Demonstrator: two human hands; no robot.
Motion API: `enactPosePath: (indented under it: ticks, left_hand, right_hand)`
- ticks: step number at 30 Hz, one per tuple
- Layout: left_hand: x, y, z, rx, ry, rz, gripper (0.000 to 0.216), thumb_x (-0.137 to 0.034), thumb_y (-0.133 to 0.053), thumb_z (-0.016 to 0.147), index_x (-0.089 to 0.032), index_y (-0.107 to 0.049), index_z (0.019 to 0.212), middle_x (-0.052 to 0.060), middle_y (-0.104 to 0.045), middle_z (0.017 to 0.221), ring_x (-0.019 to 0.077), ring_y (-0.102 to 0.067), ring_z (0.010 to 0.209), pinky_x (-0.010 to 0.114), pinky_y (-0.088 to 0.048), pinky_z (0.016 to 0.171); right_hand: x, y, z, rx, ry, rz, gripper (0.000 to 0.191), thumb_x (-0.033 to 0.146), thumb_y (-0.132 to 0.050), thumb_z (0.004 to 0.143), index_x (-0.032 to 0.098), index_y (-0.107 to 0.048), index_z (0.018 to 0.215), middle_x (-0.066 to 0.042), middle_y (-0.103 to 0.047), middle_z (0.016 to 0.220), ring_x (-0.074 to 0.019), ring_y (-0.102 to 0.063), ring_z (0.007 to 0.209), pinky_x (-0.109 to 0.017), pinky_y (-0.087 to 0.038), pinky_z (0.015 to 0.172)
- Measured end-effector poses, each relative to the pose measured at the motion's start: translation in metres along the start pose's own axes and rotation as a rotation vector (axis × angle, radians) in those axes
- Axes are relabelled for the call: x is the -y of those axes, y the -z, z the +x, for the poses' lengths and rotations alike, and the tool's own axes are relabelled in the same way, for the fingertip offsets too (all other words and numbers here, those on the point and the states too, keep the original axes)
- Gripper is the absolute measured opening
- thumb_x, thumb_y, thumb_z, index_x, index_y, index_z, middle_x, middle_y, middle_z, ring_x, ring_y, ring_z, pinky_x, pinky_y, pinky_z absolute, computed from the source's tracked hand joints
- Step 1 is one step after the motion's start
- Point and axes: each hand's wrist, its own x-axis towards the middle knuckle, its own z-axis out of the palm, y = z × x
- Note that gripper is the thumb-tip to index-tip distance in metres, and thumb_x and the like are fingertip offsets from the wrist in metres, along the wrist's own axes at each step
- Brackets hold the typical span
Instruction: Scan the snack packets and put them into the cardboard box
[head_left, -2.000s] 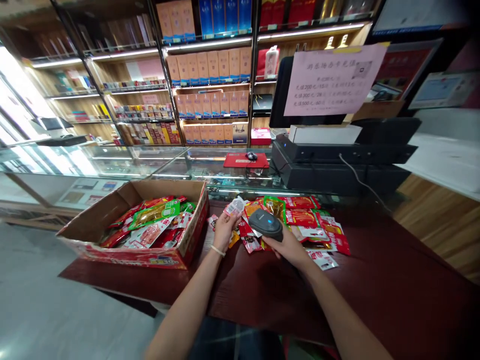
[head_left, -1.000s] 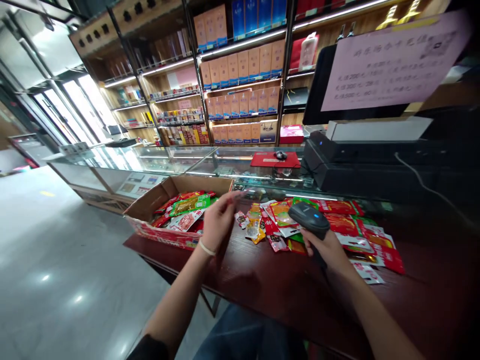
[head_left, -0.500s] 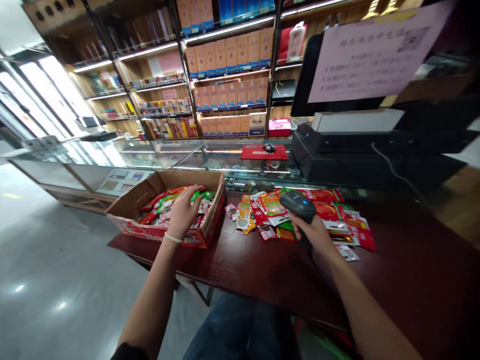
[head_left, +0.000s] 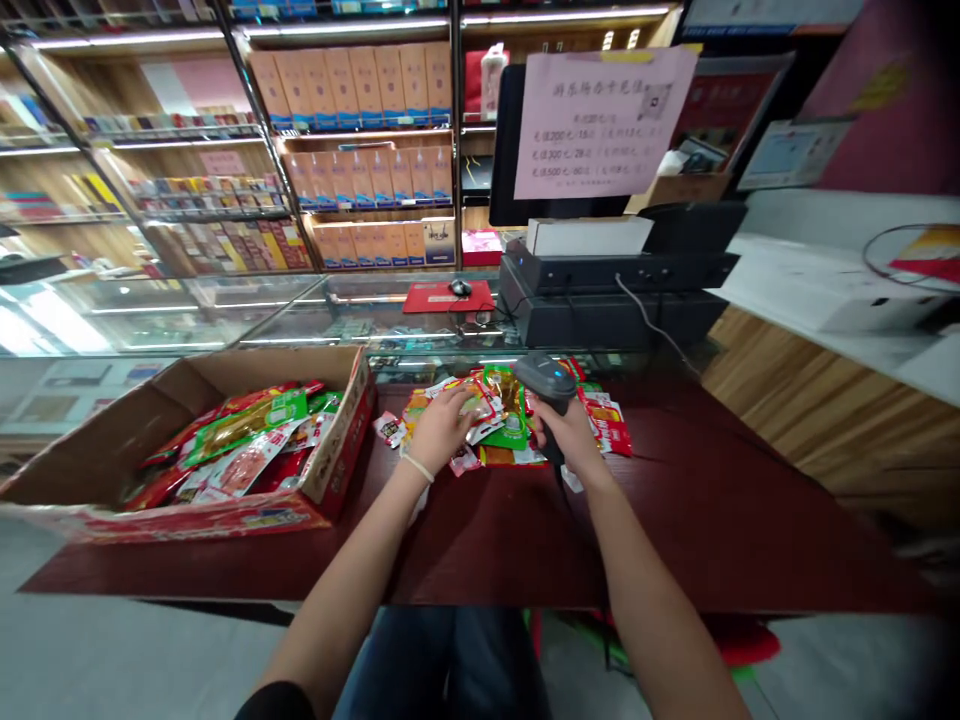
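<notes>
My right hand (head_left: 568,435) is wrapped around the handle of a black barcode scanner (head_left: 546,378) with a small blue light on top. Its head is over a pile of colourful snack packets (head_left: 510,405) on the dark red table. My left hand (head_left: 441,432), wearing a pale wristband, rests on the left part of that pile, fingers outstretched over a red-and-white packet (head_left: 487,408). Left of it stands an open cardboard box (head_left: 341,465) holding many similar packets, with a green and gold packet (head_left: 244,428) on top.
Behind the table (head_left: 675,510) runs a glass display counter (head_left: 285,318). A mouse (head_left: 460,287) lies on a red mat (head_left: 427,297). Further right, a monitor bearing a pink handwritten sign (head_left: 600,125) stands above black equipment (head_left: 600,318). Shelves with boxed goods (head_left: 367,85) line the back wall.
My left hand has moved right, from above the box to the packet pile. The scanner stays in my right hand over the pile. The view has turned to the right.
</notes>
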Motion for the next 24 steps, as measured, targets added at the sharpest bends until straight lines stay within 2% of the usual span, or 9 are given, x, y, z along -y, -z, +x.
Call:
enactPosePath:
  ticks: [3, 5, 8, 12, 14, 17, 19, 20, 24]
  left_hand:
    - [0.015, -0.027, 0.007, -0.005, 0.05, -0.111, 0.041, -0.026, -0.077, 0.074, -0.022, -0.07, 0.115, 0.014, -0.061, 0.136, 0.033, -0.048, 0.136, 0.047, -0.03, 0.119]
    - [0.023, -0.036, 0.008, -0.015, 0.093, -0.179, 0.05, -0.026, -0.083, 0.067, -0.022, -0.07, 0.115, 0.015, -0.057, 0.141, 0.0354, -0.043, 0.14, 0.048, -0.023, 0.122]
    - [0.028, -0.037, 0.003, -0.015, 0.136, -0.233, 0.052, -0.026, -0.085, 0.065, -0.022, -0.071, 0.114, 0.015, -0.058, 0.141, 0.0368, -0.043, 0.14, 0.048, -0.021, 0.123]
    - [0.024, -0.028, -0.007, -0.049, 0.167, -0.282, 0.04, -0.028, -0.082, 0.072, -0.027, -0.073, 0.111, 0.011, -0.067, 0.128, 0.0323, -0.056, 0.129, 0.043, -0.032, 0.117]
    - [0.023, -0.023, -0.01, -0.161, 0.21, -0.254, 0.032, -0.03, -0.075, 0.08, -0.029, -0.072, 0.111, 0.008, -0.071, 0.119, 0.0287, -0.064, 0.116, 0.04, -0.04, 0.11]
    - [0.027, -0.017, -0.009, -0.455, 0.311, -0.217, 0.018, -0.034, -0.064, 0.09, -0.024, -0.069, 0.103, 0.007, -0.073, 0.102, 0.0225, -0.067, 0.098, 0.034, -0.047, 0.097]
    - [0.032, -0.013, -0.004, -0.61, 0.388, -0.362, 0.019, -0.037, -0.059, 0.093, -0.02, -0.066, 0.098, 0.005, -0.072, 0.093, 0.0191, -0.067, 0.092, 0.03, -0.05, 0.089]
    - [0.035, -0.012, -0.001, -0.647, 0.433, -0.504, 0.021, -0.037, -0.059, 0.093, -0.019, -0.065, 0.099, 0.005, -0.071, 0.092, 0.0177, -0.067, 0.089, 0.029, -0.051, 0.086]
    - [0.04, -0.011, 0.008, -0.632, 0.574, -1.105, 0.04, -0.03, -0.069, 0.085, -0.019, -0.058, 0.123, 0.005, -0.074, 0.099, 0.0161, -0.07, 0.084, 0.03, -0.055, 0.083]
  right_hand:
    - [-0.001, 0.004, 0.001, -0.022, -0.024, 0.035, 0.037, 0.054, -0.074, 0.077, 0.021, -0.057, 0.075, 0.007, -0.052, 0.05, -0.0087, -0.045, 0.035, -0.021, -0.04, 0.034]
    - [-0.003, 0.005, 0.002, -0.023, -0.034, 0.064, 0.037, 0.054, -0.075, 0.076, 0.021, -0.059, 0.078, 0.007, -0.052, 0.051, -0.0084, -0.045, 0.035, -0.02, -0.039, 0.034]
    - [-0.005, 0.006, 0.004, -0.017, -0.034, 0.066, 0.037, 0.053, -0.075, 0.076, 0.02, -0.059, 0.078, 0.006, -0.052, 0.051, -0.008, -0.044, 0.035, -0.02, -0.04, 0.035]
    - [-0.006, 0.005, 0.004, -0.026, -0.039, 0.048, 0.037, 0.053, -0.075, 0.077, 0.02, -0.059, 0.075, 0.006, -0.053, 0.051, -0.0085, -0.045, 0.035, -0.021, -0.041, 0.035]
    - [-0.005, 0.003, 0.003, -0.034, -0.044, 0.041, 0.038, 0.053, -0.075, 0.077, 0.02, -0.058, 0.071, 0.006, -0.051, 0.049, -0.0085, -0.045, 0.035, -0.021, -0.041, 0.036]
    - [-0.003, -0.001, -0.001, -0.032, -0.047, 0.027, 0.039, 0.053, -0.075, 0.078, 0.02, -0.056, 0.067, 0.006, -0.049, 0.048, -0.0085, -0.044, 0.035, -0.021, -0.04, 0.036]
    - [-0.004, -0.004, -0.002, -0.03, -0.034, 0.007, 0.039, 0.053, -0.074, 0.078, 0.02, -0.056, 0.068, 0.006, -0.05, 0.049, -0.0086, -0.045, 0.036, -0.022, -0.041, 0.037]
    - [-0.005, -0.005, -0.003, -0.03, -0.026, -0.005, 0.039, 0.053, -0.074, 0.078, 0.02, -0.057, 0.068, 0.005, -0.051, 0.049, -0.0088, -0.045, 0.036, -0.022, -0.041, 0.038]
    - [-0.012, -0.009, -0.004, -0.001, -0.037, -0.073, 0.04, 0.055, -0.075, 0.077, 0.021, -0.056, 0.068, 0.005, -0.05, 0.046, -0.0103, -0.045, 0.035, -0.024, -0.039, 0.038]
